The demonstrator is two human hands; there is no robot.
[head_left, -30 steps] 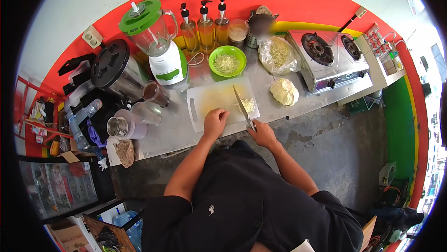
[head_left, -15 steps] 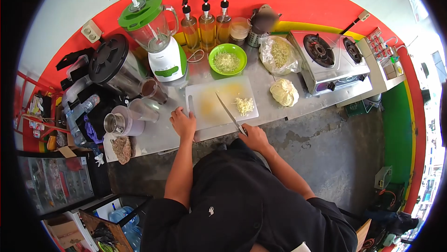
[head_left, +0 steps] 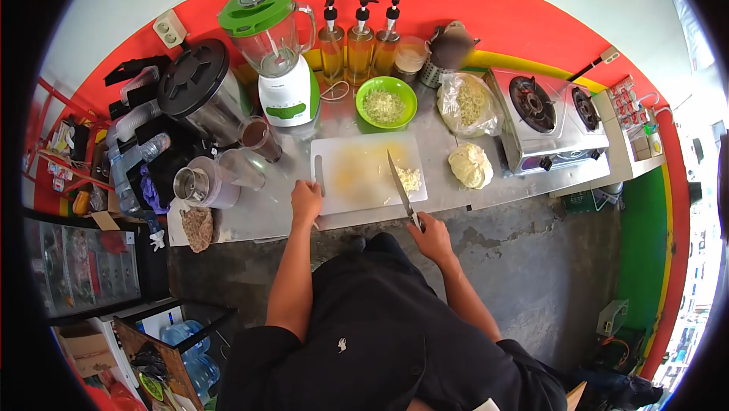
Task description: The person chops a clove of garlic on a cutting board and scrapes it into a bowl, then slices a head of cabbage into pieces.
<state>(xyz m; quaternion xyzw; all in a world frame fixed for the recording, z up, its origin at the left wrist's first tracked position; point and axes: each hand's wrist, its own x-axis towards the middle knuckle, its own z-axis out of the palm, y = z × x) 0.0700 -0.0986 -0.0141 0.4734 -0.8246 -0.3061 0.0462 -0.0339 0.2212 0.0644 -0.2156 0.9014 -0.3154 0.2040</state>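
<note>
- Right hand [head_left: 430, 238] is closed around the handle of a knife [head_left: 400, 183], at the near edge of the cutting board; the two hands are apart.
- Left hand [head_left: 307, 201] is at the left end of the board, by its handle slot, with the fingers bent; the view is too small to tell whether it grips the edge or only rests against it.
- The knife's blade reaches over the white cutting board [head_left: 332, 200], its tip pointing to the far side and slightly left.
- Pale chopped pieces [head_left: 411, 178] lie in a small pile on the right part of the board, just right of the blade; yellowish stains mark the middle.
- A pale cabbage [head_left: 470, 166] sits on the metal desk [head_left: 446, 197], to the right of the board.
- Beyond the board stands a green bowl [head_left: 411, 115] with pale shreds inside.
- Right of the bowl, a clear plastic bag [head_left: 451, 90] holds more shreds, next to a two-burner stove [head_left: 559, 113].
- Three pump bottles [head_left: 360, 52] stand behind the bowl, with a green-lidded blender [head_left: 288, 96] to their left.
- Nearer on the left is a cup of brown liquid [head_left: 261, 140].
</note>
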